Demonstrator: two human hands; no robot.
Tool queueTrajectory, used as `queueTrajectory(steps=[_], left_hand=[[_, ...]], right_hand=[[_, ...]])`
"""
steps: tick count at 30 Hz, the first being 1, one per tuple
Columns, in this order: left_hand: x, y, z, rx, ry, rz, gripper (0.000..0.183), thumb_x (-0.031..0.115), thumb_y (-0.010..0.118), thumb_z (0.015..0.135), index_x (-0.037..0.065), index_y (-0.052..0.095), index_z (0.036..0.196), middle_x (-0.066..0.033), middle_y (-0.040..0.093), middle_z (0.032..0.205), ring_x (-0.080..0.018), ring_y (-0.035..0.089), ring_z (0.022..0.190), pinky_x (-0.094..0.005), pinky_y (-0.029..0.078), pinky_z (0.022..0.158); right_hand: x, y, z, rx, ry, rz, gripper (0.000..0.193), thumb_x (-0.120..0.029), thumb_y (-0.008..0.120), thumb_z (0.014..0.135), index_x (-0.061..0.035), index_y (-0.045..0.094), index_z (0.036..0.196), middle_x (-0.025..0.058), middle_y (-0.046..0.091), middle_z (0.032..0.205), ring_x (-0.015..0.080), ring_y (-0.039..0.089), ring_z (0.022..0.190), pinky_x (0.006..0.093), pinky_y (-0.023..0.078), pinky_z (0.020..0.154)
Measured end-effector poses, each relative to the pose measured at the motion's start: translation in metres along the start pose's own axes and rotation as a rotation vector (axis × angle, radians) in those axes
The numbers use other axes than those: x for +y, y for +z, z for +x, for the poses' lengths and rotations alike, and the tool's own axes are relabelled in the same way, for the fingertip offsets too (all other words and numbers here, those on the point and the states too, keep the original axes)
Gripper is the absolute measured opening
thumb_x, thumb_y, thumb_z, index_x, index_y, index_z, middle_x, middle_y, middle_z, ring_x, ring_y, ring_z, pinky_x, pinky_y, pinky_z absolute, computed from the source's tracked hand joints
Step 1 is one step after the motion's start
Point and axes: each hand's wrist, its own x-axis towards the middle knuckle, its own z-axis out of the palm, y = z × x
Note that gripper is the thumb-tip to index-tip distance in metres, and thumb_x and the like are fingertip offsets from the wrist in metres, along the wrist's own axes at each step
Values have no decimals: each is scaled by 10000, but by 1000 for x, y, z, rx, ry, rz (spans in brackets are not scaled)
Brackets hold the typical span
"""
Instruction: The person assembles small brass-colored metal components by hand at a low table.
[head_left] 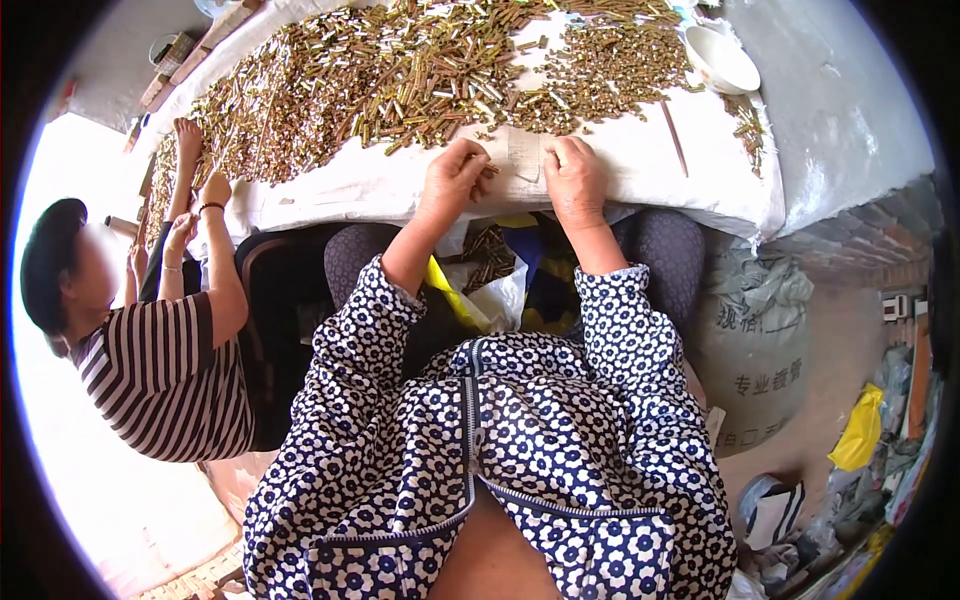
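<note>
My left hand [455, 182] is closed at the table's near edge, with a small brass-coloured metal piece [490, 169] at its fingertips. To its right, my right hand [576, 184] has its fingers curled and pressed together; whatever they hold, if anything, is hidden. Between the two hands lies a flat pale wooden board [524, 156] on the white cloth [640, 150]. Just beyond them spreads a large heap of small gold-coloured metal tubes [430, 80], with shorter pieces [615, 65] at the right. An open bag [490, 290] with similar tubes in it sits between my knees.
A thin brown stick [675, 138] and a white bowl [722, 60] lie toward the right of the table. At the left, a co-worker in a striped shirt [165, 370] has their hands by the heap. A large grey-green sack [755, 350] stands right of my leg.
</note>
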Motion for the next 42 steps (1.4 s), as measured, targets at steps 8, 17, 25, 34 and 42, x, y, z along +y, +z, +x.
queueTrajectory(steps=[8, 17, 25, 34, 42], left_hand=[[-20, -1, -22, -12, -120, -315, 150, 189, 499, 968, 51, 535, 922, -56, 623, 799, -97, 579, 625, -221, 461, 538], [-7, -8, -33, -1, -118, -368, 140, 197, 519, 958, 58, 529, 941, -58, 613, 803, -96, 569, 636, -224, 459, 541], [-1, -24, -71, -230, 121, 310, 98, 128, 574, 888, 32, 569, 864, -107, 645, 792, -223, 615, 636, -312, 505, 569], [45, -51, -80, -54, 346, 626, 86, 108, 624, 823, 37, 614, 870, -169, 626, 800, -361, 620, 761, -398, 502, 654], [66, -70, 13, 257, 542, 938, 83, 111, 587, 837, 31, 580, 862, -163, 581, 841, -363, 591, 748, -447, 474, 638]], right_hand=[[17, 22, -15, -70, -32, -150, 72, -99, 633, 748, -90, 586, 802, 75, 584, 809, 282, 569, 800, 398, 475, 709], [16, 28, -14, -116, -56, -230, 59, -107, 622, 763, -92, 591, 811, 72, 584, 820, 281, 568, 814, 394, 480, 717], [-18, 12, -2, -75, -97, -186, 108, -66, 639, 750, -87, 614, 852, 83, 624, 909, 290, 581, 868, 392, 485, 761], [-20, -16, 4, 64, -86, -37, 225, -8, 614, 740, -36, 608, 963, 123, 608, 1036, 299, 576, 977, 378, 466, 870], [-11, -18, 29, -64, -33, -254, 191, -56, 564, 768, -90, 635, 942, 105, 604, 1051, 313, 569, 947, 415, 479, 803]])
